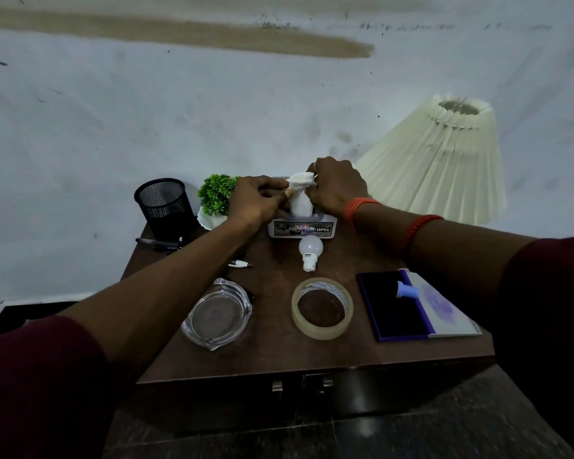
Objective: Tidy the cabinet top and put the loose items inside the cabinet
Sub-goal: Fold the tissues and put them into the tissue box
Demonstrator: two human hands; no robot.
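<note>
A: Hands first, quick.
B: Both arms reach forward over the surface [272, 356] to its back edge. Forearms are bare, with dark red sleeves nearer the camera. Left hand [256, 202] is knuckles up, fingers curled, thumb and fingertip pinching the left side of the tissue [300, 197]. Right hand [337, 188] is also knuckles up, fingers curled over the tissue's top right and gripping it. 2 orange bands sit on the right wrist and forearm.
A: So both clamped?
B: Yes, both on the same tissue, hands close together.
A: Tissue orientation?
B: Long axis vertical. It rises out of the tissue box [302, 228], top end bunched between the 2 hands. The box sits at the back middle, long side across, label facing the camera.
A: Loose stuff?
B: Bulb [310, 251] lies flat, long axis front to back, globe just beside the box, cap pointing at the camera. Tape roll [322, 331] lies flat, hole up, in front of the bulb. Glass ashtray [217, 313] is left of the tape. Stamp pad [391, 309] is open at the right, with a blue stamp [406, 289] lying tilted on it. Marker [241, 264] is beside the left forearm, long axis across. Dark pens [159, 243] lie at the left edge by the mesh pen cup [164, 207]. Small plant [217, 193] sits between the cup and the left hand. Lamp shade [444, 167] is back right.
A: Cabinet [229, 405]?
B: Doors look closed, 2 handles [276, 385] side by side.
</note>
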